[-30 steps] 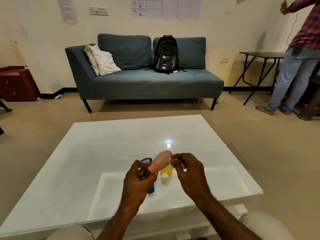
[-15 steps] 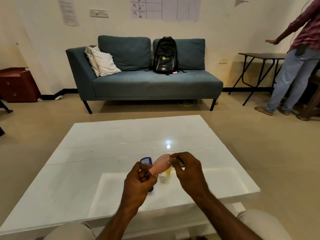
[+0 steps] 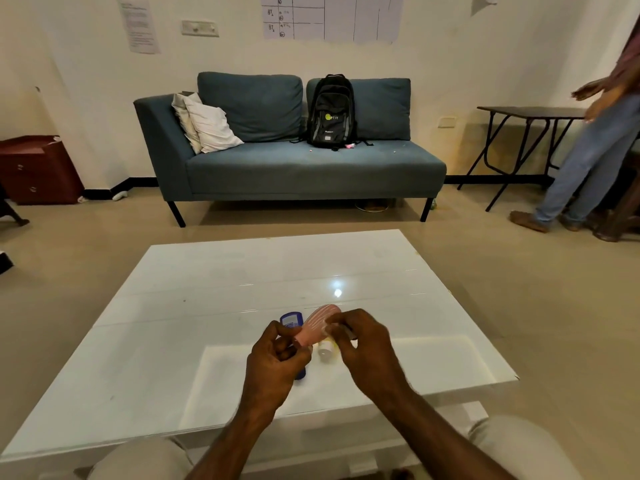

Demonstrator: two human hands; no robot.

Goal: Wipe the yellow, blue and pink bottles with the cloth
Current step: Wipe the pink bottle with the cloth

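My left hand (image 3: 275,362) grips the lower end of a ribbed pink bottle (image 3: 317,323), held tilted above the white table (image 3: 173,323). My right hand (image 3: 367,344) pinches a small whitish cloth (image 3: 329,330) against the bottle's upper side. Behind the left hand lies a blue bottle (image 3: 290,320), mostly hidden. A yellow bottle with a white cap (image 3: 326,349) lies on the table between my hands, partly covered.
A blue sofa (image 3: 294,168) with a black backpack (image 3: 330,112) and pillows stands beyond the table. A person (image 3: 588,150) stands at the right by a dark folding table (image 3: 526,114). A red cabinet (image 3: 38,168) sits at the left wall.
My hands and the pink bottle have barely shifted; the right hand stays pressed on the bottle. The person at the right has lowered the arm and turned.
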